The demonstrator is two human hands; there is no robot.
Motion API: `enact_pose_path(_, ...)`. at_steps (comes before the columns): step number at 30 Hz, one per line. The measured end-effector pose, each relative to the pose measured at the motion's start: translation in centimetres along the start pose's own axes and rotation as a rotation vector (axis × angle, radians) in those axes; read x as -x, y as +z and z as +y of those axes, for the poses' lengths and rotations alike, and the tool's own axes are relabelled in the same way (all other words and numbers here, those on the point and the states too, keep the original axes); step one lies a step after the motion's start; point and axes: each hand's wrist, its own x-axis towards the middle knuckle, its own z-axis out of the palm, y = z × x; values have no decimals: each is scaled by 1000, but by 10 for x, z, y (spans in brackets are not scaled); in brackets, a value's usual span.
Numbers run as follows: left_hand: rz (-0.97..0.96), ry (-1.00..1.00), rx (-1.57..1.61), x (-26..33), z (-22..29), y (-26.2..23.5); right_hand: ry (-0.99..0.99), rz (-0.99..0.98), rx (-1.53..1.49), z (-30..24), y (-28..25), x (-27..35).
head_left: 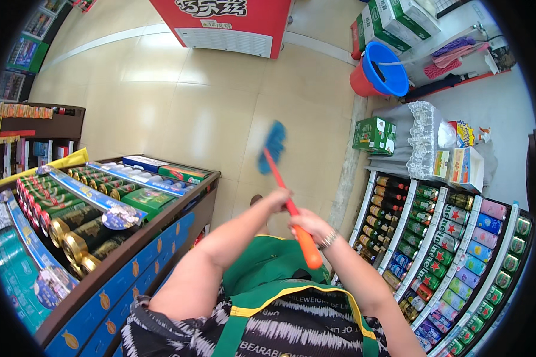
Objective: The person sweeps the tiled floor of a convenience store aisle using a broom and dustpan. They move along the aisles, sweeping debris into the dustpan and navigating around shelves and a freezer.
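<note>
Mop [274, 171] points away from the body over the tiled floor [220, 119], its long axis running steeply from lower right to upper left. Its blue head [273, 146] is at the far end, slightly blurred, its own length leaning a little right at the top. The handle's orange end [307, 247] points back toward the green apron [244, 268]. Both hands are clamped around the handle, near each other: the left hand [277, 200] farther along, the right hand [311, 226] closer to the orange end.
</note>
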Motion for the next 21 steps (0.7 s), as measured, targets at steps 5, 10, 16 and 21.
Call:
enact_pose_path(5, 262, 146, 116, -24, 92, -111, -94, -161, 71, -55, 11, -119)
enact_pose_path(10, 255, 281, 166, 2, 123, -66, -174, -86, 147, -79, -4, -87)
enact_pose_path(16, -43, 277, 268, 49, 97, 126, -93, 188, 225, -70, -81, 90)
enact_pose_path(21, -391, -117, 158, 26, 98, 255, 14, 392, 143, -74, -149, 159)
